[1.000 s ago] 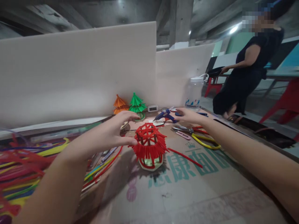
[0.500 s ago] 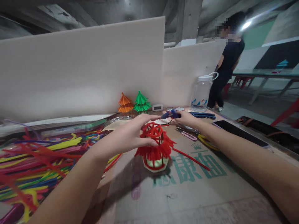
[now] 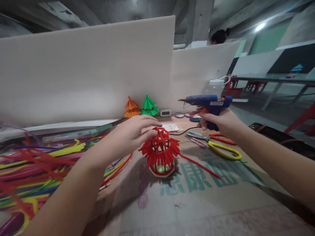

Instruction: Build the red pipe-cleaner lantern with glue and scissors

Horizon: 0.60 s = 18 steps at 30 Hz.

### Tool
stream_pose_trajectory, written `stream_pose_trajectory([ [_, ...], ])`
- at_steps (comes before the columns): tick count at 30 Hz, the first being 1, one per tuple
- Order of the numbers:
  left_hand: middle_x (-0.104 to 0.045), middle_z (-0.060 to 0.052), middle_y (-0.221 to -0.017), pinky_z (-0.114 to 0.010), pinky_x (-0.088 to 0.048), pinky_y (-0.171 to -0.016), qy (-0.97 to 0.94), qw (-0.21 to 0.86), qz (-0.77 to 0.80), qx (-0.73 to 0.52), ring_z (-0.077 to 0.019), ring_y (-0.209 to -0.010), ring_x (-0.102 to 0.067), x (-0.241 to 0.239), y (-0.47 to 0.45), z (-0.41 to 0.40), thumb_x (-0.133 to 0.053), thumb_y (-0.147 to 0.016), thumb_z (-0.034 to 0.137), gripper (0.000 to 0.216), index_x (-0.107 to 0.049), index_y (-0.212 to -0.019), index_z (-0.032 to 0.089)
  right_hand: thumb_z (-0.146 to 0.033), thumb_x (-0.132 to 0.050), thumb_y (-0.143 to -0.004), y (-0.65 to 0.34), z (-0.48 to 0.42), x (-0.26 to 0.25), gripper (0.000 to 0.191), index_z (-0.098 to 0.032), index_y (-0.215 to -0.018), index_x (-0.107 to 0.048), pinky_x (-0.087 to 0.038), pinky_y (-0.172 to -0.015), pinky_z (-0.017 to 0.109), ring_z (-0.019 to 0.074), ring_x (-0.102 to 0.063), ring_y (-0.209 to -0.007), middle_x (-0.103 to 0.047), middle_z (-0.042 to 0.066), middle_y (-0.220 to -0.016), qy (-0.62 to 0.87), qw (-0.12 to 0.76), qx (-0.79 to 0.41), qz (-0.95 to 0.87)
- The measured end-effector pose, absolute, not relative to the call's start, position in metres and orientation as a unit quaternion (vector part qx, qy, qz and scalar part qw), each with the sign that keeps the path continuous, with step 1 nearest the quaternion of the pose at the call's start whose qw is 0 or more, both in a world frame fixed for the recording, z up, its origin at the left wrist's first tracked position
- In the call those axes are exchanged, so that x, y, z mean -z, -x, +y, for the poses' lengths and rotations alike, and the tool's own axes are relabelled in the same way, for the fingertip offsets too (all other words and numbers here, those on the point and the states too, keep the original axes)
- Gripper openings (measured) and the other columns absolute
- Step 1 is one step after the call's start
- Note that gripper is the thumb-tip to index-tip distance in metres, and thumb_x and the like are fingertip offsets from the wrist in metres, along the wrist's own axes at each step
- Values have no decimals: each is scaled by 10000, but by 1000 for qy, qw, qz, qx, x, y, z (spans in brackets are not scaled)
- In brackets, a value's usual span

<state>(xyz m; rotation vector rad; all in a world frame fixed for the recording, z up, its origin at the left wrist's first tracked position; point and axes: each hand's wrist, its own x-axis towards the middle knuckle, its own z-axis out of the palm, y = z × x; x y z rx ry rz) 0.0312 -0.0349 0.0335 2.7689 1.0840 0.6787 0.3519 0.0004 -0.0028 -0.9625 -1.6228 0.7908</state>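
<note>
A small red tiered pagoda-like model [image 3: 163, 157], with a fringed skirt and an open lattice top, stands upright on a pale base on the cardboard. My left hand [image 3: 134, 132] is at its upper left, fingers stretched and thumb apart. The thumb tip overlaps the lattice rim; whether it touches I cannot tell. My right hand [image 3: 219, 119] grips a blue hot glue gun [image 3: 206, 100] by the handle, raised above the board with its nozzle pointing left. A red pipe cleaner [image 3: 199, 166] lies to the right of the model.
Colourful pipe cleaners [image 3: 49, 167] crowd the left side. Scissors [image 3: 225, 150] with yellow and red handles lie at right. Behind stand an orange fringed tree [image 3: 131, 108], a green one [image 3: 148, 106], a small digital display [image 3: 165, 112] and a clear bottle [image 3: 216, 87]. A white panel [image 3: 86, 72] rises behind.
My right hand has lifted the glue gun from the back of the table. My left hand has drawn back slightly from around the red model. The person at right has moved behind the panel.
</note>
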Motion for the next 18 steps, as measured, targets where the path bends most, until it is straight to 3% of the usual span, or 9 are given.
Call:
stream_pose_trajectory([
  [3, -602, -56, -1367, -332, -465, -1037, -926, 78, 288, -232, -190, -1257, -563, -29, -32, -25, -457, -1014, 307, 287, -666, -1204, 257, -305, -754, -818, -349, -19, -5, 206, -167, -964, -712, -557, -706, 333, 122, -657, -611, -756, 85, -1042, 374, 513, -347, -690],
  [9, -673, -34, -1239, -287, -515, -906, -933, 79, 280, -211, -165, -1103, -633, -29, -35, -30, -509, -966, 185, 229, -692, -1091, 245, -334, -791, -781, -341, -43, -13, 161, -205, -864, -742, -557, -630, 312, 149, -672, -622, -748, 43, -858, 376, 493, -347, -704],
  [13, -713, -26, -1143, -299, -500, -866, -928, 21, 317, -196, -177, -1030, -645, -33, -36, -36, -528, -964, 217, 198, -710, -1034, 247, -393, -782, -781, -338, -46, -14, 186, -217, -827, -740, -538, -585, 315, 172, -657, -620, -721, 45, -779, 410, 437, -341, -724],
  [18, -700, -16, -1075, -269, -482, -760, -914, 33, 351, -201, -162, -909, -645, -35, -31, -36, -590, -936, 308, 130, -705, -967, 256, -512, -741, -791, -337, -41, -6, 296, -217, -811, -724, -525, -537, 328, 171, -612, -567, -685, 47, -706, 385, 399, -374, -743],
])
